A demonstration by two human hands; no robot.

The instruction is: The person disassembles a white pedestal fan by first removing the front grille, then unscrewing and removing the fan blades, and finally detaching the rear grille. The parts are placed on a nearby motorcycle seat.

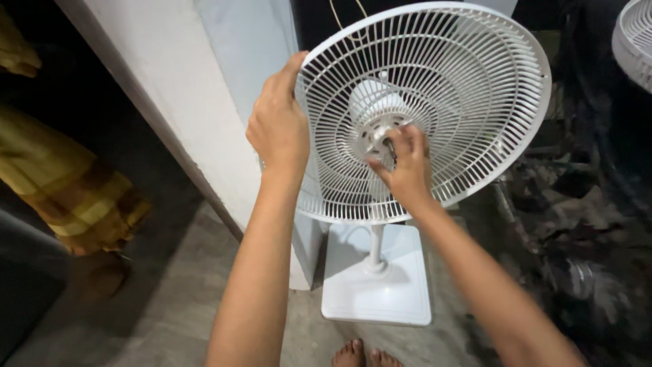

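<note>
A: Where is the grille [468, 95]?
B: Upper middle to upper right of the frame, on a pole [374, 246] over the base [380, 289] on the floor [183, 299].
A: And the 2 hands?
B: The left hand [278, 126] is on the grille's left rim; the right hand [406, 166] is at the hub [375, 129], lower right of it.
A: Anything else?
B: A wall [170, 88] at left behind the grille, cloth [68, 190] at far left, another grille [635, 37] in the top right corner, toes [363, 355] at bottom centre.

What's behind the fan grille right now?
Through the grille the white motor housing shows behind the hub, with a dark background beyond. The right hand covers part of the hub; the left hand hides the rim's left edge.
</note>
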